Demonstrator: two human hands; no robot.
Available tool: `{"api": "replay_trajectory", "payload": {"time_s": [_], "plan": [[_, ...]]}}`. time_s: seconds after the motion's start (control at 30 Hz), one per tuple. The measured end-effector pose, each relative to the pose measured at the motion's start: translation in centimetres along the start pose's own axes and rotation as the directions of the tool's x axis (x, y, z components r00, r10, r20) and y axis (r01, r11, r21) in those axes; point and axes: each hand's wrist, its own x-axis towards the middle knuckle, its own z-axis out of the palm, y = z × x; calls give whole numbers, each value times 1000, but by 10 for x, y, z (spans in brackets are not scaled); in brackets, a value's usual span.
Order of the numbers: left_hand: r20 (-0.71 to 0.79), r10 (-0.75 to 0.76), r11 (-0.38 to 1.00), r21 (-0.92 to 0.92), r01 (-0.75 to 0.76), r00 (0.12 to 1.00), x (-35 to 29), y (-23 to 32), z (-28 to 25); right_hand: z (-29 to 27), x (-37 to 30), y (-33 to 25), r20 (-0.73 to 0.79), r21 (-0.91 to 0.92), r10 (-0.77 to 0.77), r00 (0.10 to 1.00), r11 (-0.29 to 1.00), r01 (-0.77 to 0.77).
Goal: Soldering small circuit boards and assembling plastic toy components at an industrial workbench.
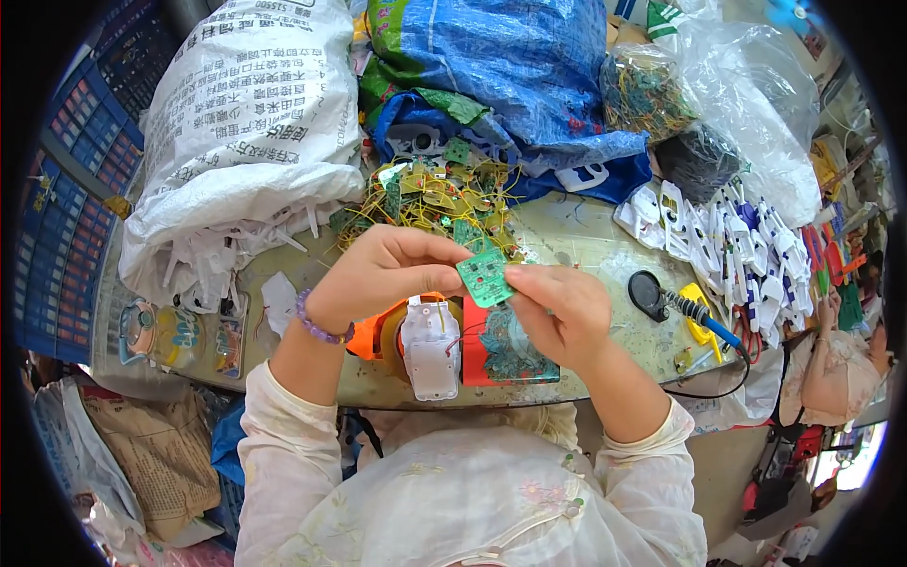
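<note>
A small green circuit board (486, 277) is held up over the table between both my hands. My left hand (389, 274) pinches its left edge between thumb and fingers, a purple bead bracelet around that wrist. Thumb and fingers of my right hand (564, 307) grip its right edge. Below lies a white plastic housing (432, 352) with thin red wires at its side, resting by a round orange and yellow thing partly hidden under it. To its right is a red box (479, 352) with a dark teal pattern. Behind my hands spreads a pile of circuit boards with yellow wires (435, 200).
A soldering iron (704, 317) rests at a coiled stand on the right, beside a yellow piece. White plastic casings (746, 255) heap up behind it. A white woven sack (250, 104) and a blue sack (501, 66) line the back. Another person's arm (831, 364) shows far right.
</note>
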Motion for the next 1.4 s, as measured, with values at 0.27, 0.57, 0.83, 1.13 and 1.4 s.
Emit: {"api": "replay_trajectory", "payload": {"time_s": [0.27,0.57,0.83,1.13,1.4], "plan": [[203,442,587,671,-453,874,14,-7,10,-14,-25,-9,273,591,647,712,471,-655],[-15,383,282,954,-101,923,4,-17,10,-34,-37,3,555,20,560,616,731,-682],[-177,279,565,825,-12,944,-28,-38,66,-25,-50,3,368,-158,414,833,910,-382],[-241,391,620,783,-60,888,-26,-47,68,-18,-52,-4,195,-119,417,888,909,-400],[-194,281,595,804,-12,940,-23,-47,64,-20,-57,-7,149,-131,432,889,900,-416]]}}
